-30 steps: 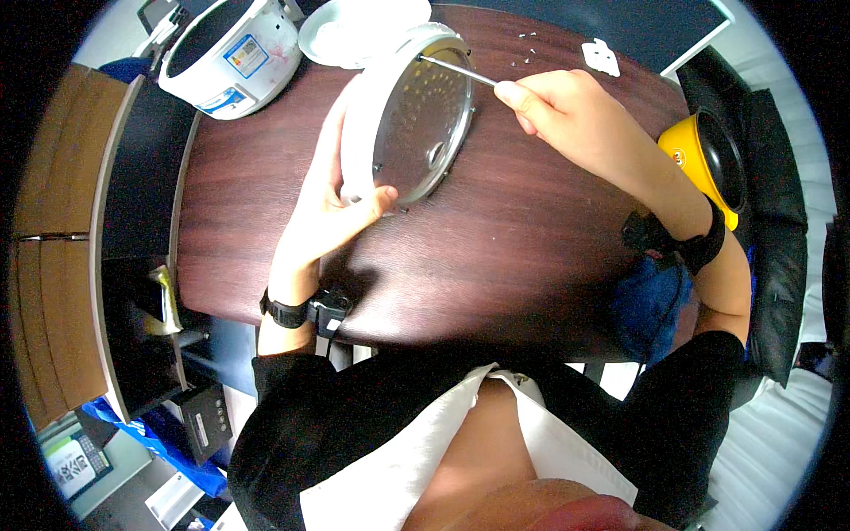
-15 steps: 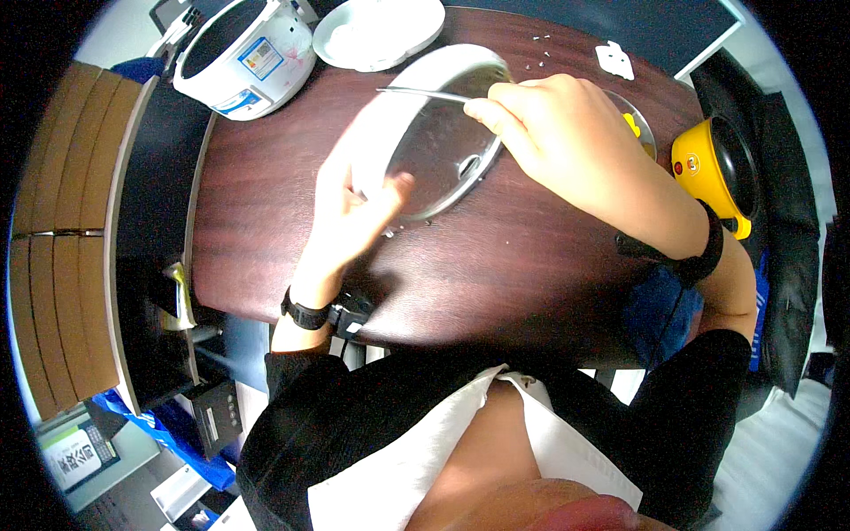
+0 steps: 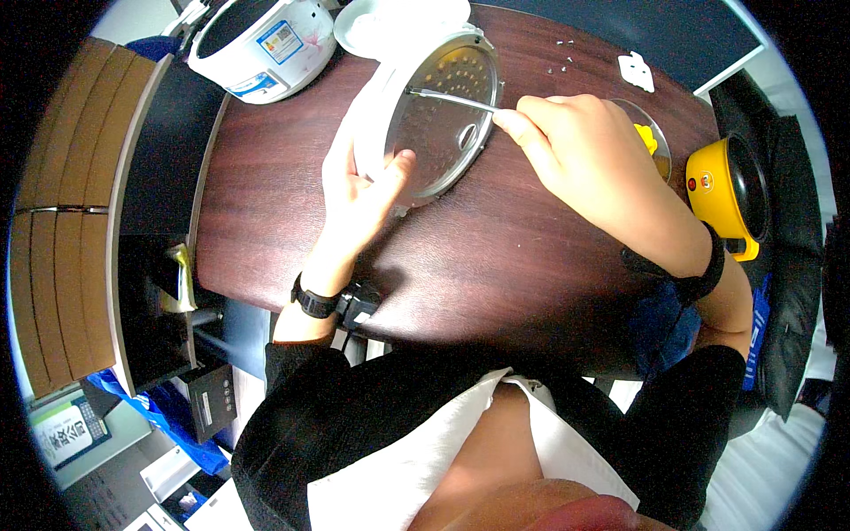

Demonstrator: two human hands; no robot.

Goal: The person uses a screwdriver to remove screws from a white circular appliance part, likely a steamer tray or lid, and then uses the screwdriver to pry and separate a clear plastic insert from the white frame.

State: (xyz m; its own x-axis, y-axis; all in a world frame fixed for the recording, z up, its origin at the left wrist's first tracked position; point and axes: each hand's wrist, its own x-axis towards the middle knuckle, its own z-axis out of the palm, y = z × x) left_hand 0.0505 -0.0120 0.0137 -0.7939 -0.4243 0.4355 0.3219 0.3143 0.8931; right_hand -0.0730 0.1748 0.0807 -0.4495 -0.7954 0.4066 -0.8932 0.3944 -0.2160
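Note:
My left hand (image 3: 354,190) grips the near rim of a round white lid (image 3: 434,115) with a perforated metal inner plate, holding it tilted up on edge over the dark wooden table (image 3: 496,257). My right hand (image 3: 575,146) pinches a thin metal tool (image 3: 452,99), its tip touching the upper part of the metal plate. Both wrists wear black bands. Just behind my right hand sits a glass bowl (image 3: 651,142) with yellow pieces in it.
A white rice cooker body (image 3: 261,40) stands at the far left of the table and a white plate (image 3: 390,19) behind the lid. A yellow pot (image 3: 722,190) sits at the right edge. Small white bits (image 3: 637,71) lie at the far right.
The lid has been turned more upright and shifted slightly toward the far side; my right hand moved the tool's tip across the metal plate. My left hand re-gripped lower on the rim.

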